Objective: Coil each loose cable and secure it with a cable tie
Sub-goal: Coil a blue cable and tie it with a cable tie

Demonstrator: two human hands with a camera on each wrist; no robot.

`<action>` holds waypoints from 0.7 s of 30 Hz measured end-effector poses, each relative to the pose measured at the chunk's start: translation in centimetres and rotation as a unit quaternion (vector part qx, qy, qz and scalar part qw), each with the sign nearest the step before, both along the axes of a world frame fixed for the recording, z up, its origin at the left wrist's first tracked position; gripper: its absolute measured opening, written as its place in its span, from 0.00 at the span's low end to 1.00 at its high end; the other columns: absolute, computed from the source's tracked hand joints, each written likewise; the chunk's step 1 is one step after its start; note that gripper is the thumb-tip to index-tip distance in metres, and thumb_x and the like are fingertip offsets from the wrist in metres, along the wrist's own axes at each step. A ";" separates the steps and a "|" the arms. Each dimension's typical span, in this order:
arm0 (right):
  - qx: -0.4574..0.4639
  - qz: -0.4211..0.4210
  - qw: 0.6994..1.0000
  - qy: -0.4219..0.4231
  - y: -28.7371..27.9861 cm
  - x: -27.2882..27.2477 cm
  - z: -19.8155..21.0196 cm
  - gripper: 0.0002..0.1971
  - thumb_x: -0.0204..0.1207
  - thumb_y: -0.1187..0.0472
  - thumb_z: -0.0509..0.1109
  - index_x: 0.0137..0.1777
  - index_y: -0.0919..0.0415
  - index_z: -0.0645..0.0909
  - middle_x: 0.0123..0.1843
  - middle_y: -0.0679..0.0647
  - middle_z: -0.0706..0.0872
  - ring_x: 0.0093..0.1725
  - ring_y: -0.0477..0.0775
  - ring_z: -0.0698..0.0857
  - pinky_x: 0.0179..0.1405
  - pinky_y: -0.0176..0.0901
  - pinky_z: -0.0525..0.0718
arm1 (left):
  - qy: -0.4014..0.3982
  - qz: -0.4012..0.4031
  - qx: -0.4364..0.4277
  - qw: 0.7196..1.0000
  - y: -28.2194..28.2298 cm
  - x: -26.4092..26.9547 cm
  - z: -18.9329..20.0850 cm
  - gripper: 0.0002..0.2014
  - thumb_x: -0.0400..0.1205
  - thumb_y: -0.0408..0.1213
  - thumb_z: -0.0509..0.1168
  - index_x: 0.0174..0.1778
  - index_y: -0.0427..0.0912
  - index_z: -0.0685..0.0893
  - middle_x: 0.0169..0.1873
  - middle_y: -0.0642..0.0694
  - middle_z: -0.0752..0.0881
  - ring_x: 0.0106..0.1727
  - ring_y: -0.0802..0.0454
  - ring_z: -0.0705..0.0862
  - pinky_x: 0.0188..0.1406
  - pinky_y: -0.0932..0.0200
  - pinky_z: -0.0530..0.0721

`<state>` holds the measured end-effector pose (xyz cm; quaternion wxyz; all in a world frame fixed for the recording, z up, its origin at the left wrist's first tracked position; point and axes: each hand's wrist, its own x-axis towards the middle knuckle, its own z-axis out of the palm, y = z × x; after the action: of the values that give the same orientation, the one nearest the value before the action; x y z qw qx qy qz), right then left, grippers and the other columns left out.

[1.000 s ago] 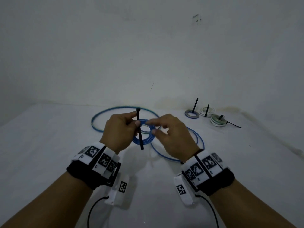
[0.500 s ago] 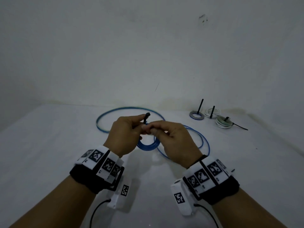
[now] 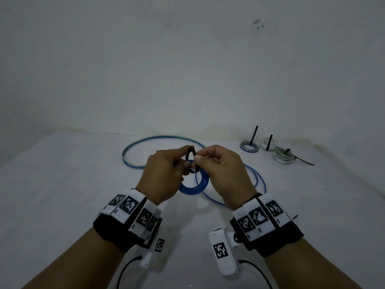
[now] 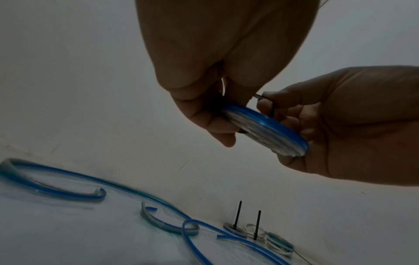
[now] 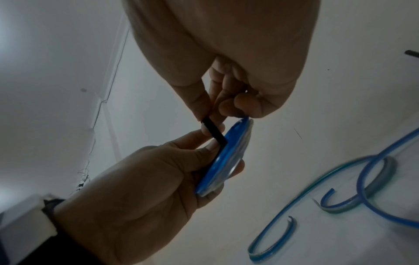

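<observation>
A small blue cable coil [image 3: 195, 182] is held above the white table between both hands. My left hand [image 3: 166, 170] grips the coil's edge, fingers curled round it [image 4: 204, 114]. A black cable tie [image 3: 190, 160] is bent into a loop over the top of the coil. My right hand [image 3: 218, 163] pinches the tie's upper end between thumb and forefinger. In the right wrist view the tie [image 5: 214, 131] runs as a flat black strip from my right fingertips [image 5: 204, 107] down to the coil [image 5: 224, 161], against my left thumb.
Loose blue cables [image 3: 133, 147] [image 3: 258, 178] lie looped on the table [image 3: 62, 184] beyond and beside my hands. Three small tied coils, grey [image 3: 249, 146], white [image 3: 269, 143] and green-white [image 3: 283, 156], stand at the back right with black tie tails. A wall rises close behind.
The cable tie stood straight and upright through the coil; now it is bent over into a loop. Both hands have closed together and risen a little with the coil.
</observation>
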<state>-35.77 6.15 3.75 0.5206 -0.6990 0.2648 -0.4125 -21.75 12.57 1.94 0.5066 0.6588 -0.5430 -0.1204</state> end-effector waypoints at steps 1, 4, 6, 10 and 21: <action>0.006 0.000 1.000 0.000 0.0 0.0 0.0 0.04 0.78 0.69 0.71 0.45 0.62 0.86 0.37 0.57 0.92 0.40 0.53 0.92 0.44 0.38 0.88 | -0.006 0.000 -0.001 1.000 0.0 -0.1 0.0 0.19 0.83 0.30 0.64 0.67 0.54 0.83 0.39 0.54 0.92 0.40 0.63 0.89 0.42 0.56 0.90; 0.025 0.003 1.000 -0.005 0.1 0.0 0.0 0.05 0.78 0.70 0.70 0.43 0.62 0.87 0.36 0.59 0.92 0.37 0.51 0.90 0.39 0.34 0.85 | -0.051 0.006 -0.007 0.999 0.2 -0.3 -0.1 0.19 0.83 0.28 0.64 0.65 0.53 0.84 0.35 0.57 0.89 0.39 0.65 0.86 0.40 0.64 0.87; 0.045 0.003 0.999 -0.013 0.2 -0.1 0.1 0.06 0.78 0.70 0.70 0.42 0.62 0.87 0.34 0.59 0.90 0.33 0.45 0.88 0.34 0.29 0.82 | -0.086 0.012 -0.010 0.996 0.4 -0.5 0.0 0.18 0.83 0.27 0.64 0.64 0.52 0.85 0.32 0.64 0.85 0.41 0.67 0.85 0.37 0.72 0.83; 0.091 -0.002 0.995 -0.028 0.2 0.0 0.2 0.05 0.79 0.68 0.70 0.44 0.62 0.86 0.34 0.56 0.89 0.29 0.40 0.84 0.31 0.26 0.79 | -0.178 0.030 -0.028 0.983 0.5 -0.8 0.1 0.21 0.79 0.24 0.64 0.64 0.50 0.85 0.36 0.56 0.90 0.36 0.58 0.87 0.41 0.58 0.87; 0.171 0.003 0.983 -0.061 -0.2 -0.1 -0.1 0.05 0.79 0.70 0.70 0.52 0.63 0.85 0.36 0.55 0.89 0.35 0.48 0.87 0.43 0.40 0.84 | -0.308 0.079 -0.026 0.948 0.5 -1.5 0.1 0.21 0.70 0.20 0.68 0.53 0.48 0.87 0.28 0.48 0.88 0.26 0.47 0.84 0.24 0.55 0.82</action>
<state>-35.83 5.98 3.62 0.6486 -0.5740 0.2970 -0.4019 -23.30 13.12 2.05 0.3399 0.6910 -0.6216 0.1432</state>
